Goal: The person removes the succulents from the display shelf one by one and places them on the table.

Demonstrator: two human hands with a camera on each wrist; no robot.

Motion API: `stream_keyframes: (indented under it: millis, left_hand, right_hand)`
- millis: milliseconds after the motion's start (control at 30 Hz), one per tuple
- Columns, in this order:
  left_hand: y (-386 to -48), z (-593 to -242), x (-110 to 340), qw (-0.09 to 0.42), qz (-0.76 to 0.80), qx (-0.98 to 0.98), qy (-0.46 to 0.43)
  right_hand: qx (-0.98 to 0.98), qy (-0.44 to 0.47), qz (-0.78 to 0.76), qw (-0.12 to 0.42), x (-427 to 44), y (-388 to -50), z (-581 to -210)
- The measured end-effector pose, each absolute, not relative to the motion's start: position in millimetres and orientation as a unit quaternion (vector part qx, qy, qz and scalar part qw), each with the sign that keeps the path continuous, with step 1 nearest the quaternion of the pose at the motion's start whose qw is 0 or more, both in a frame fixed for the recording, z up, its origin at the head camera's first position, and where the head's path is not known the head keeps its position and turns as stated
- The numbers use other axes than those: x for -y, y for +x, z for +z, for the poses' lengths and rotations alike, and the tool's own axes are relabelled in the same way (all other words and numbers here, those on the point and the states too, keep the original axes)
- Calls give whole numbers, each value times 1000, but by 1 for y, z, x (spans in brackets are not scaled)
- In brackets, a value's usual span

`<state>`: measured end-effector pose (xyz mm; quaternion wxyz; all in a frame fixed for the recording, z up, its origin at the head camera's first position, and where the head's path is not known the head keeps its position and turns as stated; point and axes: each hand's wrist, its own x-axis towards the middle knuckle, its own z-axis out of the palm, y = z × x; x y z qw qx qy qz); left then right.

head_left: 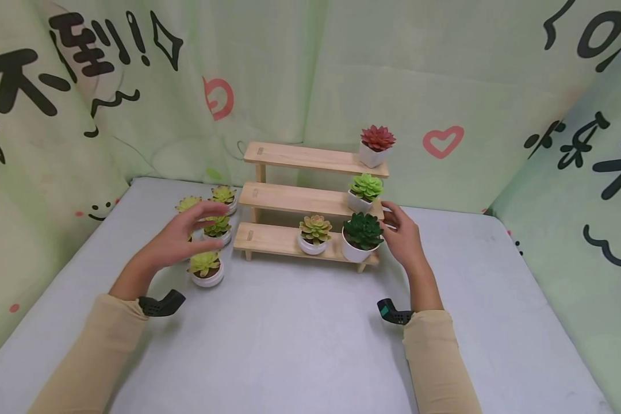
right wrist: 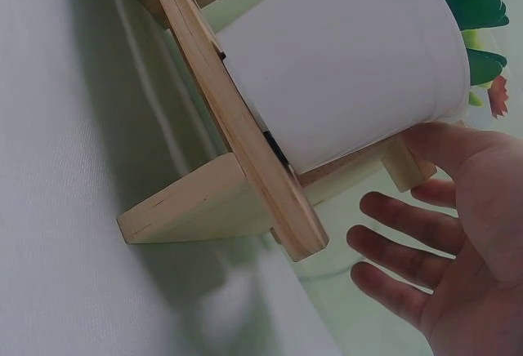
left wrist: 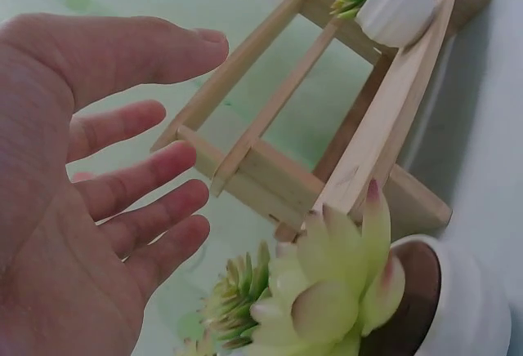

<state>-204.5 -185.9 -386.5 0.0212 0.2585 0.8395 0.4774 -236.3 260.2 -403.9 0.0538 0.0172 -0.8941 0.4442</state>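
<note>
Both left grip and right grip wide, either side of a three-tier wooden stand.
Near the left grip, fingers spread, sit yellow-green potted succulents on the counter; just left of the right grip, fingers parted, a dark green succulent in a white pot stands on the bottom tier; whether they touch, I cannot tell.

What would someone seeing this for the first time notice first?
Probably the red succulent, alone on the top shelf of the wooden stand. At the bottom shelf's right end, the dark green succulent stands out beside the right hand. The left hand is near yellow-green succulents left of the stand.
</note>
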Motion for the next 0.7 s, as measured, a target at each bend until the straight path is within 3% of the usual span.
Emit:
stream_keyframes:
  millis: [700]
  left_hand:
    - [-212, -380, 147, 43, 503, -814, 286]
  right_hand:
    - [894, 21, 444, 55, -261, -236, -403]
